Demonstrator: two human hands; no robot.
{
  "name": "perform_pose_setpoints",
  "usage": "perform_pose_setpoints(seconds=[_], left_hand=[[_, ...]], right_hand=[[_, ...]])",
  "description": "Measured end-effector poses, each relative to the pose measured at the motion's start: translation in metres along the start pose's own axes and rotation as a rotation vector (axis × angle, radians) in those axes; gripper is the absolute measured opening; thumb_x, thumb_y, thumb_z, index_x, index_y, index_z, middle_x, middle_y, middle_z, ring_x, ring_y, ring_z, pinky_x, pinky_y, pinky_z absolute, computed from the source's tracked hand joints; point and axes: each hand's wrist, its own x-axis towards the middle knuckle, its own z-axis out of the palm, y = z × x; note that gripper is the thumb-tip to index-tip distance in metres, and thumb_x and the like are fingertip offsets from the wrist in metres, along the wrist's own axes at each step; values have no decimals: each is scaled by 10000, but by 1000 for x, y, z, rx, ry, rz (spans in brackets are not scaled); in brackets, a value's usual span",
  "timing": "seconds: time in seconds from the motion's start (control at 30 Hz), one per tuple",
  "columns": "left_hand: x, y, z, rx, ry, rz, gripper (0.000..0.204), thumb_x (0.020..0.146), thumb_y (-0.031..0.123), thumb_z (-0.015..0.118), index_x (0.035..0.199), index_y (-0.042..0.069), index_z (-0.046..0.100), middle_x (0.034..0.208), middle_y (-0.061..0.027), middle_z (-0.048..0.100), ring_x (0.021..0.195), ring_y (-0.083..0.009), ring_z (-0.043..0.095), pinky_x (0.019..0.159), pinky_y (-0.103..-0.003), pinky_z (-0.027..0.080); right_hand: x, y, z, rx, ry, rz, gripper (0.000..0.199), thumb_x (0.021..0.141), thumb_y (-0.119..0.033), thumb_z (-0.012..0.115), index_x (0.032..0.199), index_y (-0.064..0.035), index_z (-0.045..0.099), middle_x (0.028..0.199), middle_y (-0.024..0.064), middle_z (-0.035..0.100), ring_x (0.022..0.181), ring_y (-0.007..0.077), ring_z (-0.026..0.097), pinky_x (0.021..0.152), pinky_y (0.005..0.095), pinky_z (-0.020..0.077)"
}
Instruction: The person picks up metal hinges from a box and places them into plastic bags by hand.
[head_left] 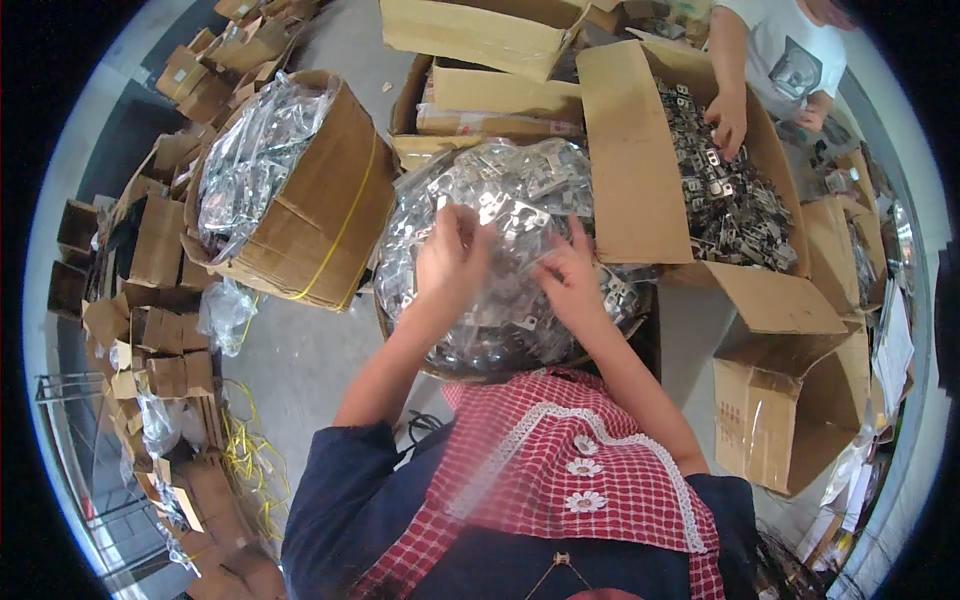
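Hands pinch the clear, crinkled plastic bag bulging with shiny metal plates.

The clear plastic bag of small metal plates blurs its contents with glare, so single pieces cannot be told apart, and its lower part is hidden behind the red checked apron. The fingertips of the left hand and right hand sink into the plastic; what they pinch cannot be made out. The co-worker is cut off by the top edge. The box at left hides its bag's depth.
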Motion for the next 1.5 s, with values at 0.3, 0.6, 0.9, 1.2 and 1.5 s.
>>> perform_pose_setpoints(seconds=[0.3, 0.6, 0.9, 1.2, 1.5], left_hand=[[-47, -22, -20, 404, -38, 686, 322, 783, 67, 737, 1078, 49, 610, 1038, -89, 637, 947, -284, 626, 763, -385, 531], [51, 74, -127, -3, 0, 316, 129, 867, 62, 735, 971, -12, 718, 857, -64, 732, 794, -100, 672, 744, -260, 531], [98, 81, -128, -12, 76, 349, 170, 866, 118, 763, 988, 4, 730, 853, -51, 746, 769, -84, 665, 729, -254, 522], [15, 33, -43, 296, 20, 1035, 165, 745, 2, 677, 891, 76, 661, 917, -62, 676, 796, -254, 647, 670, -351, 539], [-33, 18, -4, 205, -109, 809, 202, 815, 112, 758, 955, 74, 617, 867, -67, 643, 769, -267, 627, 618, -377, 512]], right_hand=[[15, -31, -33, -519, -204, -466, 242, 802, -99, 709, 1038, -46, 691, 1083, 153, 634, 1132, 363, 577, 1177, 584, 280], [117, -136, -88, -606, -274, -666, 137, 829, -162, 695, 832, -26, 711, 813, 156, 674, 873, 363, 647, 890, 485, 501], [144, -160, -104, -560, -65, -794, 163, 861, -152, 718, 927, -3, 711, 822, 122, 671, 831, 320, 642, 770, 408, 494], [81, -149, -201, -778, -273, -530, 201, 860, -192, 689, 948, -13, 714, 996, 161, 707, 953, 359, 652, 899, 418, 495], [136, 18, -261, -1145, -598, 17, 311, 813, -197, 679, 1039, 17, 676, 993, 231, 699, 976, 381, 677, 826, 489, 547]])
